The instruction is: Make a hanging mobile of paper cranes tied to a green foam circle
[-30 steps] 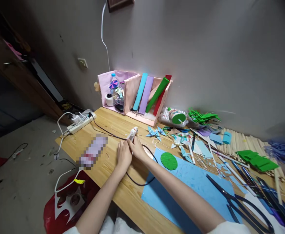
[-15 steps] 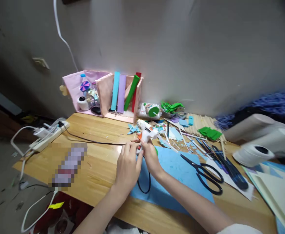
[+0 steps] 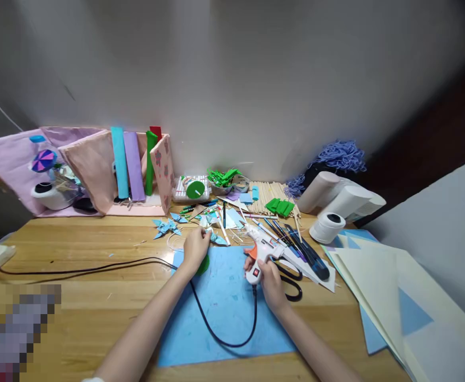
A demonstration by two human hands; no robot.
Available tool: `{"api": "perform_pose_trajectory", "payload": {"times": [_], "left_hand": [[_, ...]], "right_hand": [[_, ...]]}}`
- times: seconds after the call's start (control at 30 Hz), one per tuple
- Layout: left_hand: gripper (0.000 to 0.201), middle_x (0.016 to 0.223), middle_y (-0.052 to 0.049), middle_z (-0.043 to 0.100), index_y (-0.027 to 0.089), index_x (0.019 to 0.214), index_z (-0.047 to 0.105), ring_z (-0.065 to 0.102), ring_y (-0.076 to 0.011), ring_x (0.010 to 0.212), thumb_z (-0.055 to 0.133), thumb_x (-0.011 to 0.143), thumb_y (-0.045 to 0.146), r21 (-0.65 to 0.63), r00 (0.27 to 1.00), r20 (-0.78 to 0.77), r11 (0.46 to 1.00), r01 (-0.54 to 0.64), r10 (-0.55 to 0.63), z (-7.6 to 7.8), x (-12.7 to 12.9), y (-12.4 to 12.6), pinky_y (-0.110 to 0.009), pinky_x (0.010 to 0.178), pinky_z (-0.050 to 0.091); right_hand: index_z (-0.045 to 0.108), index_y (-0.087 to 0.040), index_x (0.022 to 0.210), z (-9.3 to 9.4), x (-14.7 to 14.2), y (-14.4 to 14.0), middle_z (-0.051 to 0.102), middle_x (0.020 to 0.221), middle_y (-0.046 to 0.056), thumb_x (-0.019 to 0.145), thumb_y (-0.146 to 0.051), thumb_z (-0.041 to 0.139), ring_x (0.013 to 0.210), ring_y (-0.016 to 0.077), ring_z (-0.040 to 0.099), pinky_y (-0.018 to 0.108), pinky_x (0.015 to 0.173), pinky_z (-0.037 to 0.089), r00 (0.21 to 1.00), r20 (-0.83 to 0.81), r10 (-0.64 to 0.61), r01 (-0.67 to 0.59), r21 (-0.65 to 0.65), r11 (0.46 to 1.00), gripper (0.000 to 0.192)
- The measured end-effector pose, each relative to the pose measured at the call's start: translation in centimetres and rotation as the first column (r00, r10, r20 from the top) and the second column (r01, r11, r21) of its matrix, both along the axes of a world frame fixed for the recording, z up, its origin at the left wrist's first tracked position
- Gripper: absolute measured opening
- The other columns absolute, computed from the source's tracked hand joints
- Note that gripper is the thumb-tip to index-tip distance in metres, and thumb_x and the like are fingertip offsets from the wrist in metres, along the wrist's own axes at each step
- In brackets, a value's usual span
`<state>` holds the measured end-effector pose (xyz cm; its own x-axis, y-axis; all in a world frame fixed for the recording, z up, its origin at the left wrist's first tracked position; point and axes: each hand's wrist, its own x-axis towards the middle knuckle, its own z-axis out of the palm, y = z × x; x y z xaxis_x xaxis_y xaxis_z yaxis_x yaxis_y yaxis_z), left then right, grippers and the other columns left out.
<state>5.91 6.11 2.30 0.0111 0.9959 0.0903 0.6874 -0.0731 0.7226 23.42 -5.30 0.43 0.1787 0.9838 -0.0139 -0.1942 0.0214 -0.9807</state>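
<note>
- Counter (image 3: pixel 97 307): wooden, carrying everything below.
- Blue sheet (image 3: pixel 224 305): lies flat, near the counter's front edge.
- Glue gun (image 3: pixel 263 250): white with an orange trigger, over the sheet's right side, its black cord looping down.
- Right hand (image 3: pixel 271 281): fingers wrapped around the gun's handle.
- Left hand (image 3: pixel 196 248): fingers bent, beside paper scraps (image 3: pixel 217 238); cannot tell whether they grip any.
- Green disc (image 3: pixel 204 264): 1, partly behind the left wrist.
</note>
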Motion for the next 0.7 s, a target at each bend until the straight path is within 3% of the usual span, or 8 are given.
{"api": "perform_pose_trajectory", "payload": {"times": [0.13,0.27,0.43,0.7], "left_hand": [[0.032,0.062,-0.001,0.058,0.017,0.067,0.055,0.057,-0.0157,0.062,0.046,0.080,0.044,0.014,0.987,0.159,1.000,-0.027,0.025,-0.1,-1.4,-1.5,-0.024,0.059,0.039],[0.032,0.066,-0.001,0.058,0.015,0.066,0.056,0.053,-0.0138,0.065,0.056,0.075,0.046,0.004,0.900,0.436,0.999,-0.037,0.031,0.2,-3.7,-4.2,-0.022,0.061,0.040],[0.031,0.058,0.003,0.050,0.015,0.061,0.053,0.046,-0.0107,0.058,0.061,0.072,0.044,-0.032,0.845,0.533,0.999,-0.028,0.041,-0.2,-5.1,-6.1,-0.020,0.055,0.035],[0.028,0.059,0.003,0.053,0.015,0.062,0.054,0.048,-0.0098,0.058,0.062,0.072,0.040,-0.061,0.802,0.595,0.998,-0.014,0.048,-0.2,-5.0,-7.0,-0.019,0.057,0.037]], "right_hand": [[0.057,-0.013,0.099,0.0,0.6,-1.0,0.058,0.067,0.002,0.081,-0.047,0.043,0.055,0.0131,0.047,0.024,0.051,0.038,0.989,0.070,0.128,-0.128,0.006,0.992,0.041],[0.057,-0.013,0.091,0.7,0.1,-1.9,0.054,0.059,0.002,0.078,-0.053,0.043,0.050,0.0128,0.044,0.024,0.048,0.035,0.949,0.127,0.290,-0.287,-0.042,0.957,0.044],[0.057,-0.014,0.082,0.8,-1.1,-3.5,0.045,0.053,-0.002,0.076,-0.057,0.041,0.044,0.0100,0.036,0.023,0.043,0.030,0.892,0.165,0.421,-0.412,-0.090,0.907,0.047],[0.055,-0.015,0.073,1.0,-1.4,-4.2,0.044,0.053,-0.001,0.078,-0.057,0.039,0.044,0.0099,0.037,0.022,0.042,0.029,0.872,0.297,0.389,-0.383,-0.081,0.920,0.045]]}}
